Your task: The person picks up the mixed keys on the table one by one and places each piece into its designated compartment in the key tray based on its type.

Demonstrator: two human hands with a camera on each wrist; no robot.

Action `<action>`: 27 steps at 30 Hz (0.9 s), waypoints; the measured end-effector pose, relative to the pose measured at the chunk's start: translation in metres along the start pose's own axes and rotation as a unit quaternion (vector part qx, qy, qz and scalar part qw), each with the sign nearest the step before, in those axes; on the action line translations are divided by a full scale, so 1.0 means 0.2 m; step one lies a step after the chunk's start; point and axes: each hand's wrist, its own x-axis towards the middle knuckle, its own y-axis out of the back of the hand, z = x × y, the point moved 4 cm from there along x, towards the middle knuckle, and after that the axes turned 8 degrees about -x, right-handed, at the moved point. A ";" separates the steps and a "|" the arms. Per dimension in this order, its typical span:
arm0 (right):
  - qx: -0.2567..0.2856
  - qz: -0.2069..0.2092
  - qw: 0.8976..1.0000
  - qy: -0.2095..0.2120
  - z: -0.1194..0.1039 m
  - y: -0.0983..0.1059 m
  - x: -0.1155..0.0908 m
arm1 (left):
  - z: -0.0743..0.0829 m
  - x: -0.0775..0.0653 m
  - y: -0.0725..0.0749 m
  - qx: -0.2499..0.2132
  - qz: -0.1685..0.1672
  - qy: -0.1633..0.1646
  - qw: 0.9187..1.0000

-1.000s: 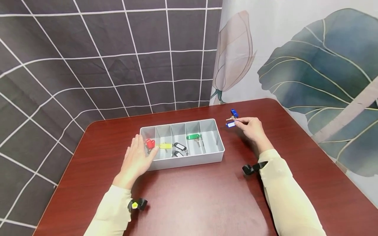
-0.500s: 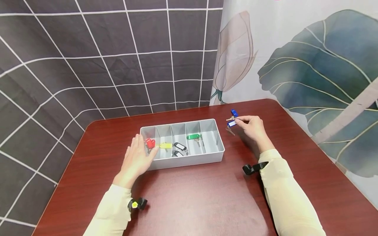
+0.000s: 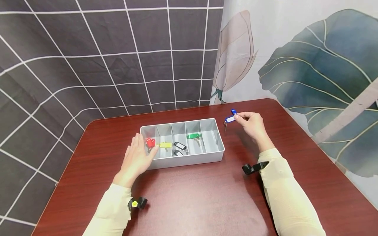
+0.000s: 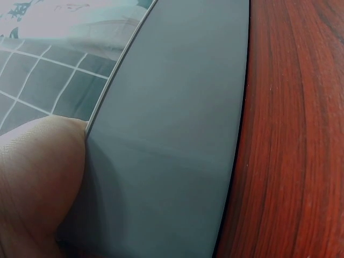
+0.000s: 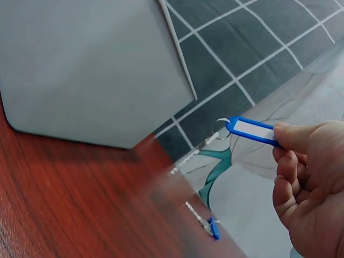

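Observation:
My right hand (image 3: 251, 124) pinches a blue key tag with a white label (image 5: 252, 130) by one end, between thumb and fingers. A key hangs from its ring, held up over the table to the right of the grey divided tray (image 3: 189, 160). Behind it, a second blue key tag (image 5: 214, 228) with a key lies on the table. My left hand (image 3: 136, 156) rests on the tray's left end, fingers straight, thumb over the front rim. In the tray, from left, lie red key tags (image 3: 150, 143), a yellow key tag (image 3: 166, 145), black key tags (image 3: 179, 146) and a green key tag (image 3: 193, 136).
The tray stands on a reddish-brown wooden table (image 3: 189, 200). Behind the table hang a dark curtain with a white grid (image 3: 150, 65) and a pale curtain with a leaf print (image 3: 319, 65). The tray's rightmost compartment (image 3: 209, 137) shows its bare floor.
My right hand has lifted the blue key tag up and slightly back, so its key now dangles. The left hand and the tray have stayed in place.

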 end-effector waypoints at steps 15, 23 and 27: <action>0.107 0.020 0.993 0.043 -0.15 0.02 -0.03 | 0.00 0.00 0.00 -0.001 0.000 0.000 1.000; 0.161 0.005 0.985 0.060 -0.25 0.01 -0.08 | 0.00 0.00 0.00 0.000 0.000 0.002 1.000; 0.187 -0.009 0.980 0.063 -0.27 -0.01 -0.09 | 0.00 0.00 0.00 0.000 0.000 0.002 1.000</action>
